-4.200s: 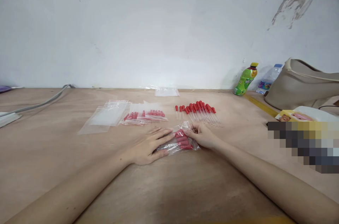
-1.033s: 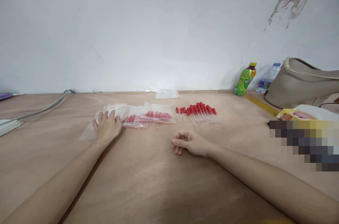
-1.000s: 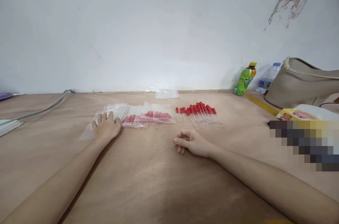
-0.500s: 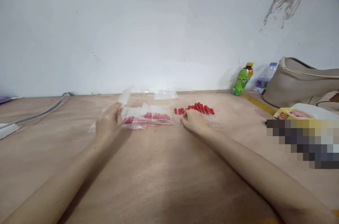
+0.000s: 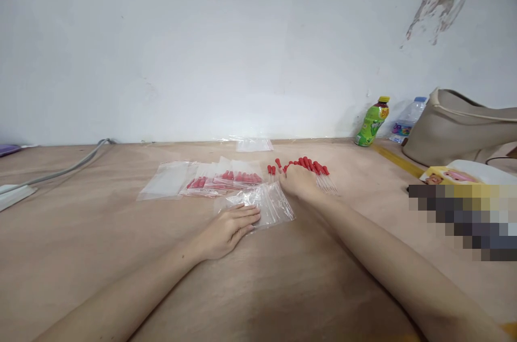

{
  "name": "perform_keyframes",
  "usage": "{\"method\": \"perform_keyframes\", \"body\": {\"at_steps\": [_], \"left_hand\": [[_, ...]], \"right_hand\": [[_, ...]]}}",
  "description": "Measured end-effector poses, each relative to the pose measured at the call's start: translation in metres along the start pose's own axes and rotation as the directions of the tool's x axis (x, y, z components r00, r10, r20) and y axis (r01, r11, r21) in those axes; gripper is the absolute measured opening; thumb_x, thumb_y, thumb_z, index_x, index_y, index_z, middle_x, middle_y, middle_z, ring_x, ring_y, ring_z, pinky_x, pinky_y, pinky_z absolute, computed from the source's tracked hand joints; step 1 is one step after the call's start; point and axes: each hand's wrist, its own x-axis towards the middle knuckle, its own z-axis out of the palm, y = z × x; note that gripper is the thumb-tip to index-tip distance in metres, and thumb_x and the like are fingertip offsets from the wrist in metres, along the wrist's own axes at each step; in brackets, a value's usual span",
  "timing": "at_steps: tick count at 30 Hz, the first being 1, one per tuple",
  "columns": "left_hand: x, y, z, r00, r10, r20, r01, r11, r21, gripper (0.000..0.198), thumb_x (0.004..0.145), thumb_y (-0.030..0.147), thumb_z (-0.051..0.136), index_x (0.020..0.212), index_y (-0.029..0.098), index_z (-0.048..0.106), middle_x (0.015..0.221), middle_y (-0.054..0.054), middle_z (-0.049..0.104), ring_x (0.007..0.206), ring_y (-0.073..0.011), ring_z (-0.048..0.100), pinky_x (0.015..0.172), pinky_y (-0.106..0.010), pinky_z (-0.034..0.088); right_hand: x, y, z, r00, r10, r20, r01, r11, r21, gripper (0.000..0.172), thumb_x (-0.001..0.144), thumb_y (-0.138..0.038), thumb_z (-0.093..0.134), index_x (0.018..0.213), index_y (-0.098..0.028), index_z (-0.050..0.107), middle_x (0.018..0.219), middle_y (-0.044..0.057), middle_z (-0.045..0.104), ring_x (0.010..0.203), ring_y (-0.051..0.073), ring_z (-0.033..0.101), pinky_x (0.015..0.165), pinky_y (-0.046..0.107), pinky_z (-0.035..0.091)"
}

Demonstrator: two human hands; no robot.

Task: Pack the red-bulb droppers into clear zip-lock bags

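My left hand (image 5: 231,230) lies flat with fingers stretched out on a clear plastic zip bag (image 5: 274,206) in front of me. My right hand (image 5: 299,182) is closed at the pile of droppers (image 5: 307,163), which have red bulbs and thin clear stems. One dropper (image 5: 278,162) leans up at its fingertips and appears pinched there; the lower stem is hidden. Two more droppers (image 5: 271,170) lie just left of it. Behind the left hand, overlapping zip bags (image 5: 202,182) hold red-bulbed droppers. Left of them lie flat bags (image 5: 165,180) with no red showing.
Another clear bag (image 5: 254,145) lies by the wall. On the right stand a green drink bottle (image 5: 370,124), a water bottle (image 5: 407,120) and a beige bag (image 5: 456,129), with a yellow and white pack (image 5: 452,174) in front. A grey cable (image 5: 76,163) runs along the left.
My left hand has brought a zip bag from the stack rightward and nearer, and laid it flat. At my right fingertips, one dropper has been tilted up from the row.
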Motion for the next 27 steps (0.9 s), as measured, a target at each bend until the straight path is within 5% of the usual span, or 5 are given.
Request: {"method": "perform_keyframes", "body": {"at_steps": [4,8,12,22,27], "left_hand": [[0.000,0.001,0.002,0.999,-0.007,-0.043,0.005,0.999,-0.037,0.033,0.093,0.022,0.033,0.121,0.020,0.051,0.124,-0.004,0.052,0.116,-0.0160,0.047,0.101,-0.037,0.035],[-0.001,0.001,0.001,0.999,0.026,-0.033,-0.026,1.000,-0.016,0.033,0.092,0.021,0.033,0.119,0.021,0.053,0.122,-0.004,0.054,0.112,-0.0170,0.050,0.097,-0.035,0.040],[-0.012,-0.008,-0.007,0.998,0.029,0.047,-0.032,0.997,0.064,0.036,0.091,0.017,0.033,0.121,0.026,0.051,0.125,-0.003,0.050,0.113,-0.0180,0.049,0.097,-0.035,0.040],[-0.103,-0.031,-0.052,0.969,-0.239,0.069,0.231,0.968,0.100,0.038,0.087,0.026,0.045,0.123,0.035,0.047,0.127,0.003,0.048,0.117,-0.0193,0.046,0.097,-0.035,0.040],[-0.088,-0.017,-0.065,0.955,-0.281,0.092,0.266,0.953,0.147,0.042,0.085,0.036,0.049,0.126,0.031,0.044,0.129,0.000,0.046,0.119,-0.0231,0.042,0.097,-0.040,0.039]], "right_hand": [[-0.022,0.016,-0.005,0.977,-0.199,-0.073,0.211,0.927,0.310,0.030,0.085,-0.036,0.031,0.078,-0.016,0.053,0.079,0.008,0.062,0.072,0.017,0.057,0.062,0.027,0.039],[-0.059,0.033,-0.008,0.834,-0.551,-0.012,0.482,0.720,0.499,0.022,0.088,-0.033,0.030,0.085,-0.018,0.046,0.088,0.006,0.061,0.074,0.014,0.054,0.067,0.026,0.040],[-0.081,0.044,-0.009,0.764,-0.644,0.050,0.535,0.674,0.509,0.016,0.088,-0.030,0.032,0.079,-0.020,0.041,0.088,0.007,0.061,0.075,0.015,0.054,0.066,0.028,0.039],[-0.082,0.052,-0.006,0.807,-0.590,0.018,0.502,0.701,0.507,0.019,0.088,-0.033,0.033,0.080,-0.020,0.045,0.076,0.004,0.059,0.066,0.014,0.050,0.064,0.029,0.037],[-0.072,0.056,0.007,0.896,-0.417,-0.153,0.412,0.650,0.639,0.020,0.087,-0.035,0.036,0.080,-0.020,0.045,0.074,0.002,0.050,0.068,0.013,0.047,0.064,0.027,0.038]]}}
